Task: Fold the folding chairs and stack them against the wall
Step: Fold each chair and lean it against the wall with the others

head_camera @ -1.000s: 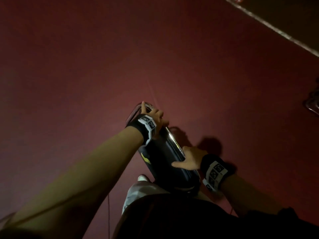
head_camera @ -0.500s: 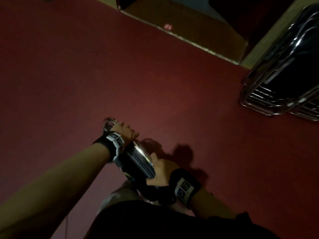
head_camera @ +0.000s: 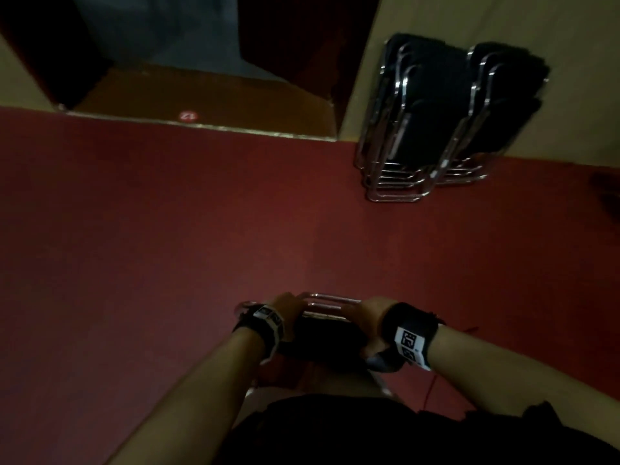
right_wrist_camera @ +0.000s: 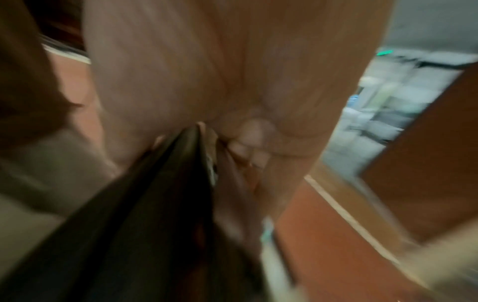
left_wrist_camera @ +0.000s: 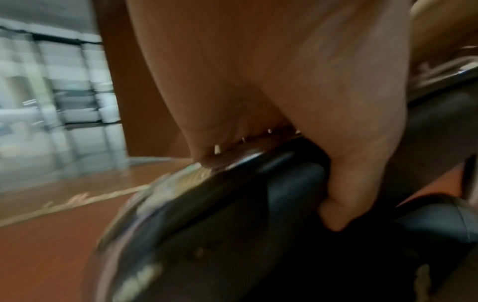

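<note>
Both hands, left hand [head_camera: 287,305] and right hand [head_camera: 364,313], grip my folded chair [head_camera: 327,333] | stacked chairs [head_camera: 432,129] at wall [head_camera: 570,35]: several | remaining: carry, lean this one.

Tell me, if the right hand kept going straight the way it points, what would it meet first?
Probably only bare red carpet; the right hand, gripping the folded chair, points ahead, and the stacked chairs stand off to its right. Depth is unclear.

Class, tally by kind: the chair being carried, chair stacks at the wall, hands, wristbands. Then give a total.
Carried chair: 1
Chair stacks: 2
Hands: 2, left hand, right hand
Wristbands: 2
Total: 7
</note>
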The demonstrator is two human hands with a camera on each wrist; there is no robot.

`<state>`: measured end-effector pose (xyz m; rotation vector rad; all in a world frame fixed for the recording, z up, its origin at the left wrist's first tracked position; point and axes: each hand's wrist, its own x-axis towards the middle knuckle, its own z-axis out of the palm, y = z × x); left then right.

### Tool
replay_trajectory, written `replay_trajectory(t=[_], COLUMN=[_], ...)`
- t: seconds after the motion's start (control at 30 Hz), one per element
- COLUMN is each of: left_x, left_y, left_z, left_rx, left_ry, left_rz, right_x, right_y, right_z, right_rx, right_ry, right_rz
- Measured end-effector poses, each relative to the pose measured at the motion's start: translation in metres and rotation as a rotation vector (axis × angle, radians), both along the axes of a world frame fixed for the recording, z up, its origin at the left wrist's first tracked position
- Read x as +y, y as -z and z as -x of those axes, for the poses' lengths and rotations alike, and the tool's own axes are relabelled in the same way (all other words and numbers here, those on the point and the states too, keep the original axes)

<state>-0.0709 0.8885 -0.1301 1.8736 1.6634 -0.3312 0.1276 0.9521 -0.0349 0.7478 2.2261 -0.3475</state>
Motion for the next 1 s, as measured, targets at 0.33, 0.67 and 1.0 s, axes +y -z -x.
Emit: replay_trajectory(t=[0.33,0.67,1.0], left_x=[0.177,0.372,0.53], left_y=[-0.027,0.002,0.01], left_z=[-0.04,-0.096,-0.036], left_rx=[0.042,0.171,0.072], left_ry=[0.297,0.557,0.707], left_rz=[-0.107,0.045,-0.039], right_x=[0.123,0.275,0.413], right_y=[0.044,0.036,0.07], right_z=[-0.067,-0.118,-0.069], right_rx=[0.113,0.143,0.144], right_ry=[0.399,0.618,0.706], right_rz=[-0.155,-0.038,0.019])
